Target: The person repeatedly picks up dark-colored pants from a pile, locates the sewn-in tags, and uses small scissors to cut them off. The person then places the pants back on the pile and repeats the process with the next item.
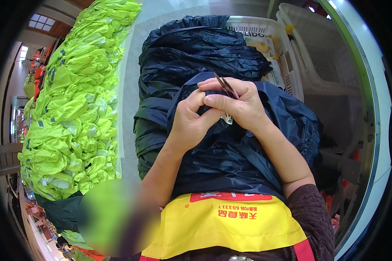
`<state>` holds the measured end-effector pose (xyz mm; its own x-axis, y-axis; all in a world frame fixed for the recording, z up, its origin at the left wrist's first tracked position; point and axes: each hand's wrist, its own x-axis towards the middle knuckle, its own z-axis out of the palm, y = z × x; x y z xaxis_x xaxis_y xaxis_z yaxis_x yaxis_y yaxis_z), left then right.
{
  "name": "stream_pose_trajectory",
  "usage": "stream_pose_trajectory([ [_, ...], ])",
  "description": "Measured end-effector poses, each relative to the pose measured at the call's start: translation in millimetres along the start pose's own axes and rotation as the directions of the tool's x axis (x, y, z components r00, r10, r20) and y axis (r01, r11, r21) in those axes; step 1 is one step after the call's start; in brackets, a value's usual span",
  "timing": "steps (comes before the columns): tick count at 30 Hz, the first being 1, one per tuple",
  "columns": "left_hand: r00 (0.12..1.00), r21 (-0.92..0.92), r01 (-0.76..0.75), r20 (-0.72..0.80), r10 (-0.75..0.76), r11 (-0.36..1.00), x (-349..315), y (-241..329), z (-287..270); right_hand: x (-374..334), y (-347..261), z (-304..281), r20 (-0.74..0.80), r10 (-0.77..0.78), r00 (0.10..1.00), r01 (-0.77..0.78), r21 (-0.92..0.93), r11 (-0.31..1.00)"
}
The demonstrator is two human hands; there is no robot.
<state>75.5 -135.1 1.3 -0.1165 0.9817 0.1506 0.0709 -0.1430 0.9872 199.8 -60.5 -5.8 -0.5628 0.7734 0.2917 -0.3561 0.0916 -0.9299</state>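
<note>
A dark navy garment (222, 163) of thin, shiny fabric lies bunched across my lap and on the table edge. Its edge is pinched between the thumb and fingers of my left hand (188, 121). My right hand (245, 103) is closed around small metal thread snips (225, 85), their blades pointing up and away from me. The right thumb and fingertips also meet the cloth beside the left hand. A small white label (227, 118) with dark print shows just below the hands. The exact spot of fabric between the fingertips is hidden.
A pile of similar navy garments (191, 48) lies just beyond my hands. Along the left runs a long heap of neon yellow-green garments (80, 91). A white plastic basket (290, 69) stands at the far right, next to translucent bins (320, 48). I wear a yellow apron (196, 232).
</note>
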Motion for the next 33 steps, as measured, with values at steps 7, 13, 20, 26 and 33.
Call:
stream_pose_trajectory([
  [7, 0.998, 0.102, -0.048, -0.026, 0.051, 0.994, 2, -1, 6, 3, 3, -8, 0.02, -0.446, 0.895, 0.378, -0.565, 0.733],
  [13, 0.995, 0.04, 0.099, -0.018, -0.098, 0.994, 1, 7, 4, 5, 2, -10, -0.1, -0.263, 0.96, 0.235, -0.228, 0.945],
  [20, 0.985, -0.099, 0.155, -0.063, -0.161, 0.983, -4, 6, -6, 10, -34, -57, 0.119, -0.009, 0.993, 0.065, -0.476, 0.877],
  [26, 0.993, -0.029, 0.089, -0.08, -0.091, 0.996, -6, 3, -12, 9, -46, -54, 0.318, 0.253, 0.914, 0.037, -0.686, 0.727],
  [33, 0.999, 0.044, 0.011, -0.048, -0.009, 0.999, -6, 3, -8, 8, -32, -46, 0.332, 0.158, 0.93, 0.11, -0.662, 0.741],
])
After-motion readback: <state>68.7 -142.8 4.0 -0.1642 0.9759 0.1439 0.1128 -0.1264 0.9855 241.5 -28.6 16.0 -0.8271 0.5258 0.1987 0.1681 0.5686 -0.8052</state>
